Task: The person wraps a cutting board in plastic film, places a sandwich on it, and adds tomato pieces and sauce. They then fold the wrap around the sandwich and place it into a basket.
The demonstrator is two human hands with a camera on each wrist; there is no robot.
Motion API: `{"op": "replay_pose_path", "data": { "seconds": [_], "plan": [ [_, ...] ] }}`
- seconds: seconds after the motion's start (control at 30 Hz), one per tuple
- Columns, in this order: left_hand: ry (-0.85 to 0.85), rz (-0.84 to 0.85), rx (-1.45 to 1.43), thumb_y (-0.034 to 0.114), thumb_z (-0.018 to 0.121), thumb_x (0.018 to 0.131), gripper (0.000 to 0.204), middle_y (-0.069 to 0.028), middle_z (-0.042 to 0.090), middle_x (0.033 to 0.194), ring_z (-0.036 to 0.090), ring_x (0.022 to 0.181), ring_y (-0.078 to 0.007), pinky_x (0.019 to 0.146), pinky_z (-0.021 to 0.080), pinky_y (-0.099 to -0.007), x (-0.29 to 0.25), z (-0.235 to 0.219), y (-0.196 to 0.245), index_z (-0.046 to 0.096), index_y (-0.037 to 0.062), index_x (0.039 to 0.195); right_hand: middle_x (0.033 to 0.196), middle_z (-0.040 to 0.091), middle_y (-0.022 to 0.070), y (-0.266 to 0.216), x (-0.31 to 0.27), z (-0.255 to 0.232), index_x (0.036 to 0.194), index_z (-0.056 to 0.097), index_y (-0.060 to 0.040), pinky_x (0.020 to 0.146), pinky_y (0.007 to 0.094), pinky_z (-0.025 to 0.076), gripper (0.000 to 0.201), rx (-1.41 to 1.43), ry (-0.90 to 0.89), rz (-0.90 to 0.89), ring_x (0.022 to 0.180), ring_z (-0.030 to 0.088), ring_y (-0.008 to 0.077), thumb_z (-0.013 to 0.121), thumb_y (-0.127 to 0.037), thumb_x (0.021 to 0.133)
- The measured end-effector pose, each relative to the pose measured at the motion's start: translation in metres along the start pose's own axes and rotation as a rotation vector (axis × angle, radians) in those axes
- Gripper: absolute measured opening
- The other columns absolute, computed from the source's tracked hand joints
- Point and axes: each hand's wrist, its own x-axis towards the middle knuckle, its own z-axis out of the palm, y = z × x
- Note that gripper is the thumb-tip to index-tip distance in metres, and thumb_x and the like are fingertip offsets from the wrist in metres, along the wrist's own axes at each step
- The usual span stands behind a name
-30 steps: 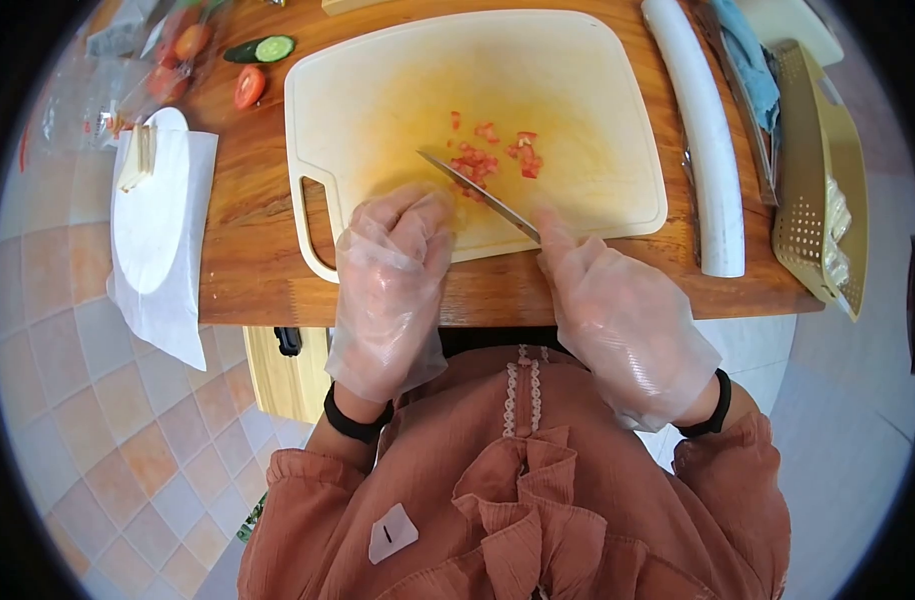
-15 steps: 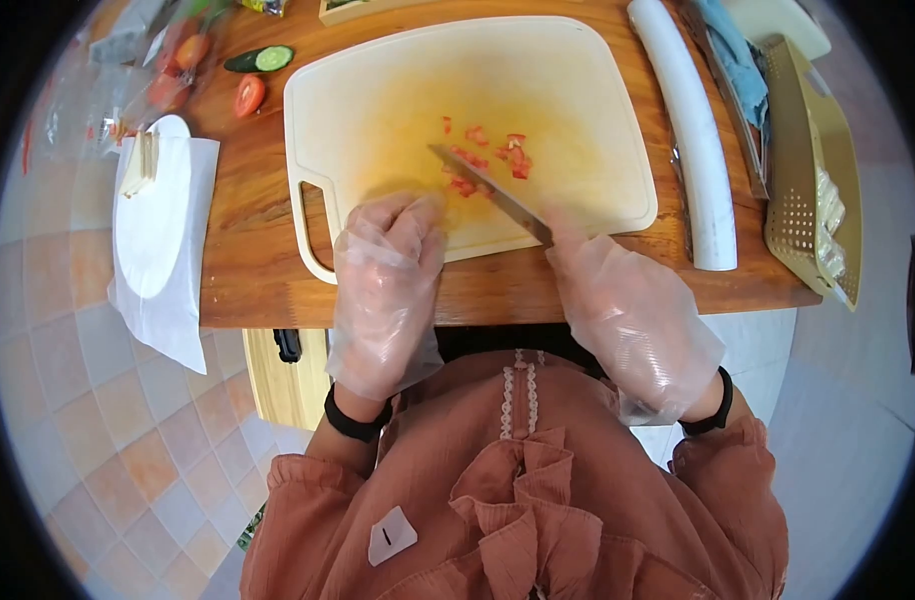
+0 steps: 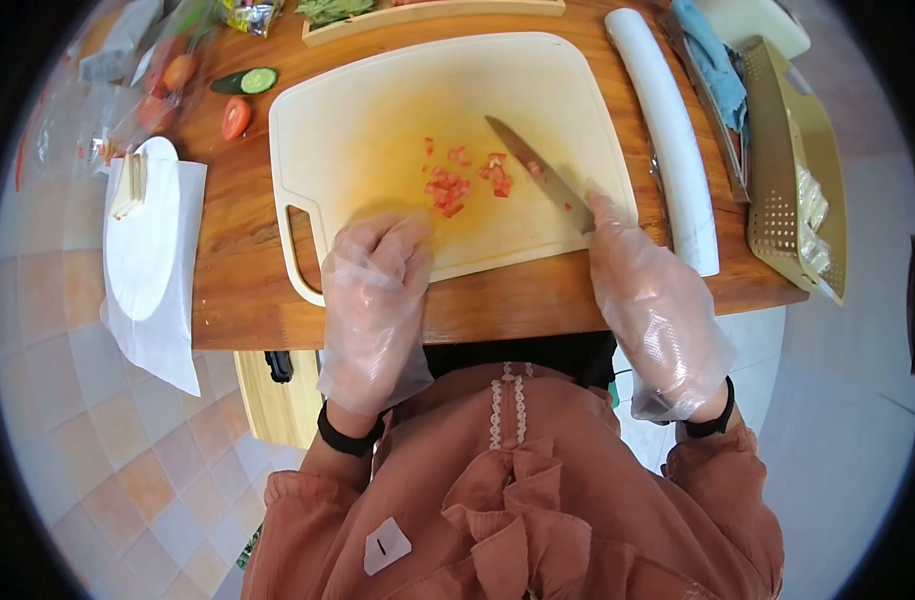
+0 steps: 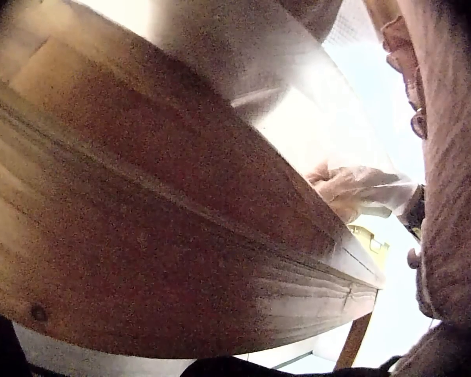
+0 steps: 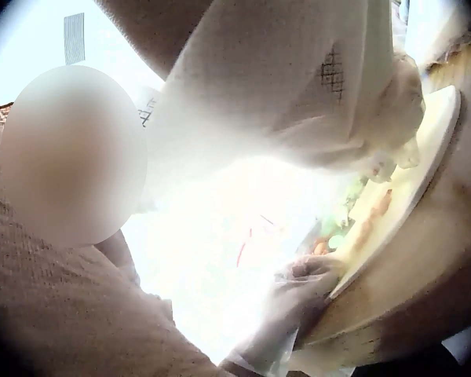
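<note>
My right hand (image 3: 656,300), in a clear plastic glove, grips a kitchen knife (image 3: 523,152) at the right of the white cutting board (image 3: 328,130). Its blade slants to the far left over the board, with red bits stuck on it. Small diced tomato pieces (image 3: 448,190) lie mid-board, left of the blade. My gloved left hand (image 3: 376,275) rests curled on the board's near left edge beside the handle slot; its fingertips are hidden underneath. In the right wrist view, that left hand (image 5: 306,279) shows at the board's corner, with nothing visible in it.
A cut cucumber (image 3: 246,81) and a tomato half (image 3: 236,118) lie left of the board, near a bag of tomatoes (image 3: 168,85). White paper (image 3: 183,220) hangs over the left edge. A white roll (image 3: 668,140) and an olive basket (image 3: 828,150) stand at right.
My right hand has moved right with the knife, whose blade has come away from over the diced tomato. The left hand has stayed on the board's near left edge.
</note>
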Motion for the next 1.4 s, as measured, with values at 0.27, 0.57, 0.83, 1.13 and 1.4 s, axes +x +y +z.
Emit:
{"op": "replay_pose_path", "data": {
  "seconds": [0.27,0.57,0.83,1.13,1.4],
  "plan": [
    [-0.010,-0.007,-0.015,0.001,0.072,0.084,0.023,-0.0142,0.069,0.106,0.068,0.095,-0.0336,0.083,0.055,-0.0420,-0.001,-0.001,0.000,0.074,0.0071,0.106,0.077,0.065,0.0152,-0.004,0.004,0.001,0.139,0.053,0.0051,0.060,0.0423,0.056,0.050,-0.060,-0.068,-0.099,0.070,0.070,0.0315,0.058,-0.003,0.090],
    [0.003,-0.003,-0.008,0.001,0.071,0.084,0.023,-0.0150,0.070,0.106,0.069,0.095,-0.0342,0.083,0.055,-0.0414,-0.001,-0.001,-0.001,0.075,0.0071,0.106,0.081,0.066,0.0129,-0.009,-0.003,-0.011,0.142,0.052,-0.0031,0.060,0.0435,0.055,0.049,-0.229,-0.142,-0.097,0.071,0.068,0.0309,0.060,-0.008,0.094],
    [0.010,0.014,-0.018,0.000,0.071,0.084,0.023,-0.0153,0.071,0.105,0.069,0.094,-0.0342,0.083,0.056,-0.0410,0.000,0.002,-0.005,0.075,0.0063,0.105,0.081,0.066,0.0146,0.007,0.010,0.005,0.139,0.056,-0.0042,0.062,0.0449,0.054,0.045,-0.173,-0.088,-0.118,0.071,0.068,0.0320,0.061,-0.007,0.095],
    [0.019,0.003,-0.021,-0.001,0.071,0.083,0.023,-0.0149,0.071,0.105,0.069,0.094,-0.0340,0.083,0.056,-0.0406,0.000,0.001,-0.005,0.075,0.0063,0.105,0.084,0.066,0.0156,0.019,0.000,-0.013,0.133,0.060,-0.0064,0.065,0.0495,0.052,0.039,0.000,-0.067,-0.039,0.075,0.066,0.0387,0.061,-0.007,0.094],
    [0.018,-0.001,-0.032,-0.001,0.072,0.083,0.024,-0.0147,0.071,0.106,0.068,0.096,-0.0339,0.084,0.055,-0.0402,0.000,0.000,-0.004,0.075,0.0061,0.106,0.074,0.063,0.0098,0.015,-0.014,-0.008,0.132,0.063,-0.0053,0.055,0.0436,0.053,0.038,-0.053,-0.014,-0.151,0.063,0.065,0.0294,0.062,-0.009,0.094]
  ]
}}
